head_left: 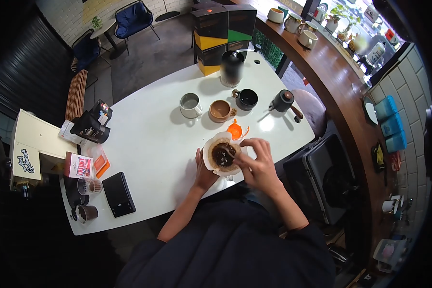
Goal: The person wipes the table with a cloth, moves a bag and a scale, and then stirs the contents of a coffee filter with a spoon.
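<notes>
A white paper filter with dark wet coffee in it is near the table's front edge. My left hand is wrapped round the left side of the vessel under the filter. Over the filter's right side, the fingers of my right hand pinch a spoon whose end is in the coffee. Just behind the filter lies an orange plastic piece. Farther back are a brown cup, a grey mug and a black cup.
On the white table, a kettle stands right and a grinder at the back by stacked boxes. A black scale, plastic cups and a black bag are left. A wooden counter curves along the right.
</notes>
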A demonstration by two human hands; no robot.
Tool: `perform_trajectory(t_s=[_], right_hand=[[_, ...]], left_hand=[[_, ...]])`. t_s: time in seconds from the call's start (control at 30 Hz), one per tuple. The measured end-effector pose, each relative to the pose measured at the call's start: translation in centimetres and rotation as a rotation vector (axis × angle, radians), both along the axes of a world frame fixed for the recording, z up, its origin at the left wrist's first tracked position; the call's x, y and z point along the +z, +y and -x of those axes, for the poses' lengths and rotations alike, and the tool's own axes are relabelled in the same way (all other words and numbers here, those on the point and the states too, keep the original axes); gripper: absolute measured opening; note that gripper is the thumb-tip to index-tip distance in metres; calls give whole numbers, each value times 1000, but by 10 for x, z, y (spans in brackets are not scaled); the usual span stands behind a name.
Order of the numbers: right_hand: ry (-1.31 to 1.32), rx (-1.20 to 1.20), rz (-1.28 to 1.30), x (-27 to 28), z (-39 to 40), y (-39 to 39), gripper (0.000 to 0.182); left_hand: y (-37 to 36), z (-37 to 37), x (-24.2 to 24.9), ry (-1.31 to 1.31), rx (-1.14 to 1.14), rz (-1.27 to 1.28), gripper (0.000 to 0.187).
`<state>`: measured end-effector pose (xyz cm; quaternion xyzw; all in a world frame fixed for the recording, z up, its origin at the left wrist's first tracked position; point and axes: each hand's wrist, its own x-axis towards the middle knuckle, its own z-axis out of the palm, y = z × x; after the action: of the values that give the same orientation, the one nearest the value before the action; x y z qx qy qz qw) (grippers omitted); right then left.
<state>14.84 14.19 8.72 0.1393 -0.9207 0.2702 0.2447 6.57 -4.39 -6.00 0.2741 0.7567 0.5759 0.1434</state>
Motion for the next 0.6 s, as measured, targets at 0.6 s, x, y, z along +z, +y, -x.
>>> perform_trajectory(t_s=[0.6], right_hand=[[-23,1,106,2,-1,-4,19]], left_hand=[[-1,-5,-3,-11,12,-59,61]])
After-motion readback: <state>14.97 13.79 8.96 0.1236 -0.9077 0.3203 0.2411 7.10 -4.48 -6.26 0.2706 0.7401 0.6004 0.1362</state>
